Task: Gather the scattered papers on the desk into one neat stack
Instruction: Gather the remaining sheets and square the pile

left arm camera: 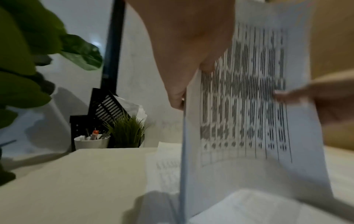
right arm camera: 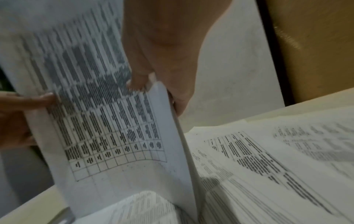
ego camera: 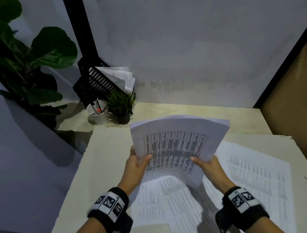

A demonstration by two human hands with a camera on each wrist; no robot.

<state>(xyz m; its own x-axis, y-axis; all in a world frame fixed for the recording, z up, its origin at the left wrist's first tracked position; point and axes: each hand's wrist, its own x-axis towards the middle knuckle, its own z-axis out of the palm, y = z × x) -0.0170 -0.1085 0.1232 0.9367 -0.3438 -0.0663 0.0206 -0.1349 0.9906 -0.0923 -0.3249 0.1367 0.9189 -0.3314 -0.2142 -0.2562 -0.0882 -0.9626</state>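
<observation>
two hands, left hand (ego camera: 136, 165) and right hand (ego camera: 207, 165), pinch one bundle (ego camera: 175, 145) upright above the loose sheets (ego camera: 254, 168) on the desk (ego camera: 96, 166). advice: tap the bundle's lower edge square on the desk, then lay it over the sheets.

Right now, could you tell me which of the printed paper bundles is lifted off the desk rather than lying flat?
The thick curved bundle of white printed sheets, gripped by both hands; the loose printed sheets lie flat on the desk.
</observation>
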